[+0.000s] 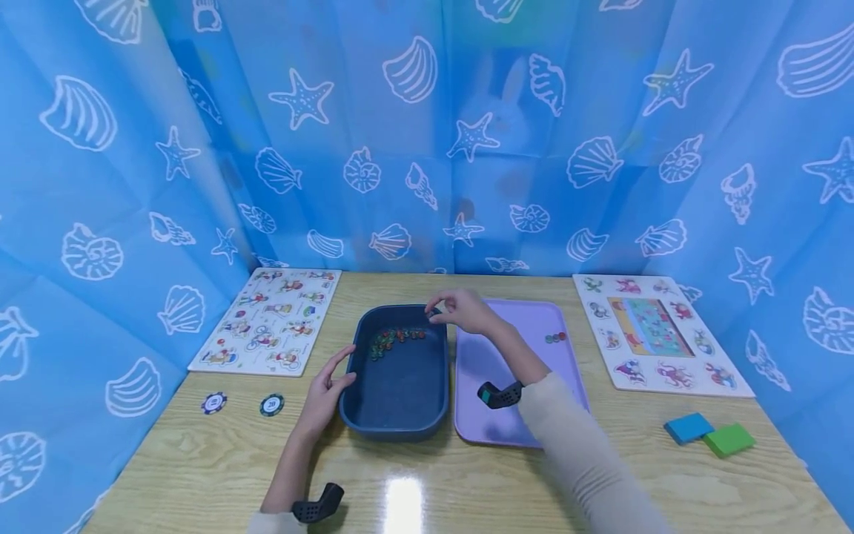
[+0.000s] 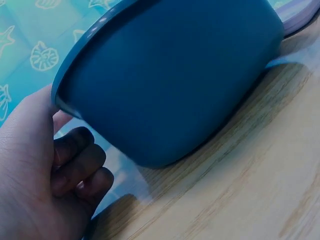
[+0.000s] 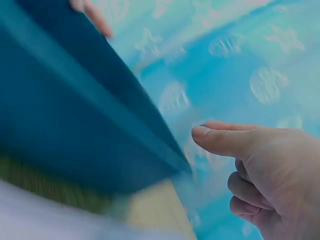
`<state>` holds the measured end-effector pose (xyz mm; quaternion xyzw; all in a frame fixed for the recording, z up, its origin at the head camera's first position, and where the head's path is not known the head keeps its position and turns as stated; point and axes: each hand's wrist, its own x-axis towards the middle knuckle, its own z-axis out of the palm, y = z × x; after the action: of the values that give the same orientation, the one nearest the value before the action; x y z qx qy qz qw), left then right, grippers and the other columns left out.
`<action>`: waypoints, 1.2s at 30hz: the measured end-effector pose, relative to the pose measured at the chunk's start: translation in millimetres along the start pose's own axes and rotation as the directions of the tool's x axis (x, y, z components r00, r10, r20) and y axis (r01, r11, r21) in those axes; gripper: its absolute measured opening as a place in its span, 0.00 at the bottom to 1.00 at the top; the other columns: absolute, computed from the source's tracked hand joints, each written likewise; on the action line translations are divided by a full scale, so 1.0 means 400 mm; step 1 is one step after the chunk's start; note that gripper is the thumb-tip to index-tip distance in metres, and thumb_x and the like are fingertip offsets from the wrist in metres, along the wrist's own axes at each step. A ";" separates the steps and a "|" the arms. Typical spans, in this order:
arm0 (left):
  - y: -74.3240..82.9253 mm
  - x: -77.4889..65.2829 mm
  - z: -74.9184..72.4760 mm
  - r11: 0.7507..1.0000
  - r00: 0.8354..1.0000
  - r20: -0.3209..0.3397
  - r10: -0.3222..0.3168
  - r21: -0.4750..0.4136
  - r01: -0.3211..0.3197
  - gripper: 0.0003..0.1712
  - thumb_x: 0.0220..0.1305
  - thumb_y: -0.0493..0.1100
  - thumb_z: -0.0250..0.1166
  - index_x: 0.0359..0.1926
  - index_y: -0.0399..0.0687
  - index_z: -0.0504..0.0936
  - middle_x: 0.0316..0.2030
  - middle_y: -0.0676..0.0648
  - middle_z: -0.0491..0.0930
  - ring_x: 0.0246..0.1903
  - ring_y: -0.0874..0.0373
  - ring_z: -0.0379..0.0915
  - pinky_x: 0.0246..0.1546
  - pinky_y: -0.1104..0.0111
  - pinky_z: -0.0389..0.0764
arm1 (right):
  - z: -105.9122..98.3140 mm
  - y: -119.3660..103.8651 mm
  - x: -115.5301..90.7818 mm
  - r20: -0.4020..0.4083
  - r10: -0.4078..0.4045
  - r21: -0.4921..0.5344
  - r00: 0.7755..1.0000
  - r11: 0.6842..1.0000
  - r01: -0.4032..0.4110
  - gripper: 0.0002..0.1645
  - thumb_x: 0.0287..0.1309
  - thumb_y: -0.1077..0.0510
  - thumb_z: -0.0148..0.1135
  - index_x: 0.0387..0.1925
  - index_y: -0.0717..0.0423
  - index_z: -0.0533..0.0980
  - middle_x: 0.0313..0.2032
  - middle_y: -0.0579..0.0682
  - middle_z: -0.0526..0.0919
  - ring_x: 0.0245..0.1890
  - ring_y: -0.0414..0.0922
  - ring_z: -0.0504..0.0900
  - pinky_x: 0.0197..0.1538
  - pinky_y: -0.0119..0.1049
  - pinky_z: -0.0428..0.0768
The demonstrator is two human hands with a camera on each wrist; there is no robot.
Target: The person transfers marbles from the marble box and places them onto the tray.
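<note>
The left hand point(image 1: 327, 393) pinches the rim of a dark blue, rounded rectangular bin point(image 1: 400, 404) at its nine o'clock. The right hand point(image 1: 467, 311) is above the bin's one o'clock corner; its grip has thumb and forefinger close together, but I cannot tell if something is between. Inside the bin, small round red and green beads point(image 1: 402, 334) lie toward twelve o'clock. Just beside, at three o'clock, is a lilac rectangular tray point(image 1: 479, 371).
</note>
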<state>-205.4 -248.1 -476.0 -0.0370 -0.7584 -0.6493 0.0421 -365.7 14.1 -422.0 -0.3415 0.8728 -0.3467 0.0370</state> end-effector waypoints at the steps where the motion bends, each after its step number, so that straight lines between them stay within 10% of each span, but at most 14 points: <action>1: 0.000 0.000 0.000 1.000 1.000 -0.003 0.000 -0.001 0.000 0.26 0.65 0.35 0.50 0.64 0.46 0.61 0.64 0.44 0.58 0.08 0.65 0.60 0.23 0.75 0.70 | -0.013 0.020 -0.014 -0.022 0.013 -0.009 1.000 1.000 -0.013 0.12 0.52 0.53 0.62 0.39 0.52 0.80 0.10 0.44 0.56 0.12 0.42 0.53 0.20 0.33 0.56; 9: -0.010 0.002 -0.003 1.000 1.000 -0.014 -0.001 0.002 0.001 0.26 0.64 0.35 0.50 0.63 0.48 0.61 0.65 0.46 0.55 0.10 0.64 0.61 0.27 0.75 0.71 | -0.058 0.204 -0.117 -0.082 0.110 -0.075 0.991 0.990 -0.116 0.10 0.51 0.55 0.64 0.36 0.52 0.81 0.20 0.49 0.72 0.19 0.42 0.59 0.24 0.34 0.59; 21: -0.006 -0.001 0.004 1.000 1.000 0.000 -0.021 0.000 0.021 0.26 0.66 0.38 0.50 0.64 0.52 0.60 0.62 0.46 0.59 0.09 0.66 0.60 0.18 0.75 0.67 | -0.067 0.278 -0.172 -0.059 0.180 -0.148 0.982 0.971 -0.187 0.10 0.49 0.56 0.65 0.37 0.48 0.81 0.15 0.44 0.64 0.18 0.40 0.60 0.23 0.32 0.60; 36: -0.008 0.000 0.008 0.999 0.999 0.002 -0.046 0.013 0.046 0.25 0.66 0.40 0.50 0.64 0.55 0.61 0.64 0.47 0.57 0.10 0.63 0.65 0.23 0.73 0.72 | 0.001 -0.013 0.029 0.014 -0.024 -0.084 1.000 0.996 0.025 0.12 0.52 0.52 0.63 0.40 0.47 0.80 0.11 0.45 0.60 0.13 0.42 0.57 0.21 0.32 0.58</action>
<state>-205.7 -245.3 -479.6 -0.0199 -0.7632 -0.6453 0.0265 -371.4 4.0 -416.8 -0.3556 0.8822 -0.3079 0.0238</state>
